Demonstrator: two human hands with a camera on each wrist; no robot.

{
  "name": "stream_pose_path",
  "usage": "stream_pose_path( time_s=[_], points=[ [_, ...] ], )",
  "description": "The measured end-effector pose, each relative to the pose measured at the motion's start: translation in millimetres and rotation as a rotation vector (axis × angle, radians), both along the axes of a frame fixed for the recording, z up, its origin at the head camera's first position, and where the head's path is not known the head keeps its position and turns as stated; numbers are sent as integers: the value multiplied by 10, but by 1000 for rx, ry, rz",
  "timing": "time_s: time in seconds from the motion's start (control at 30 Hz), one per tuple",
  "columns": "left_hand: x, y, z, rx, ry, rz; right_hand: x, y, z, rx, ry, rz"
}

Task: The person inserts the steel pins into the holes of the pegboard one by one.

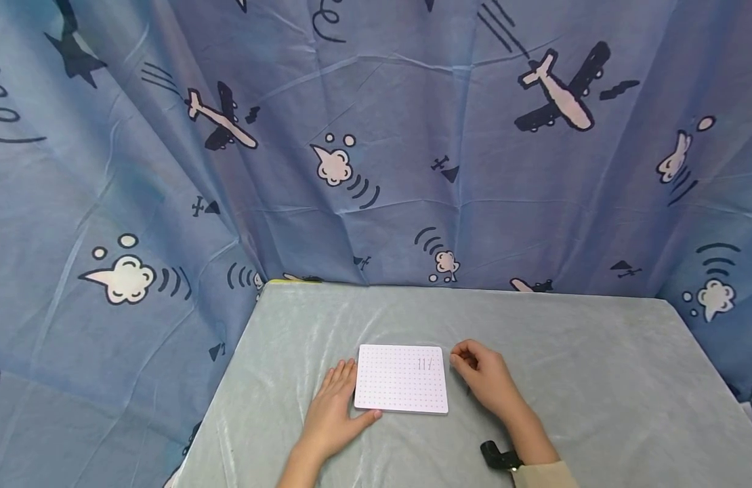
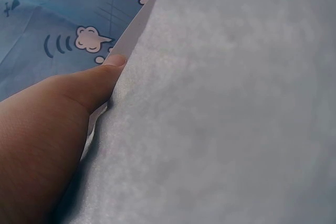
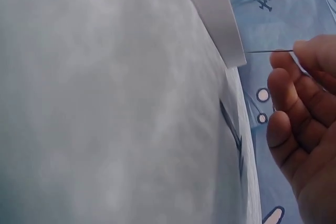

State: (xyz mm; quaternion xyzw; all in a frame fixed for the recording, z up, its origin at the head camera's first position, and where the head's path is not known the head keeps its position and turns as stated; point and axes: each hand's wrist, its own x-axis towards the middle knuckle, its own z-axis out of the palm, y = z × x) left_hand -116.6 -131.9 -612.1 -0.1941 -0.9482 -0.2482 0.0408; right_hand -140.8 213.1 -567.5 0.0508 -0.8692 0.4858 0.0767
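Observation:
A white board (image 1: 400, 379) printed with a grid of small dots lies on the cloth. Near its upper right corner stand several thin dark strokes like pins (image 1: 425, 364). My left hand (image 1: 332, 413) rests flat at the board's left side, fingers straight, with the thumb (image 2: 113, 62) against the near edge. Just off the right edge, my right hand (image 1: 487, 379) pinches a thin, needle-like pin (image 3: 269, 51) between thumb and forefinger. The pin's tip points toward the board's side (image 3: 223, 30) in the right wrist view; the other fingers are loosely curled.
A pale grey-green cloth (image 1: 595, 379) covers the table. Behind and to the left hangs a blue curtain (image 1: 388, 102) with cartoon airplanes and clouds. A black device (image 1: 498, 457) is strapped at the right wrist beside a beige sleeve (image 1: 543, 476).

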Motion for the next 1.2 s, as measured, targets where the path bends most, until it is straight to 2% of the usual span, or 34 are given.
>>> stream_pose_path(
  time_s=[0.43, 0.67, 1.2],
  points=[
    [-27, 32, 18, -2, -18, 1, -30, -151, -8, -17, 18, 17],
    [-34, 31, 19, -15, -64, 2, -19, -182, -18, -7, 2, 16],
    [-13, 6, 28, 2, -53, 5, -21, -227, -51, 8, 13, 49]
  ],
)
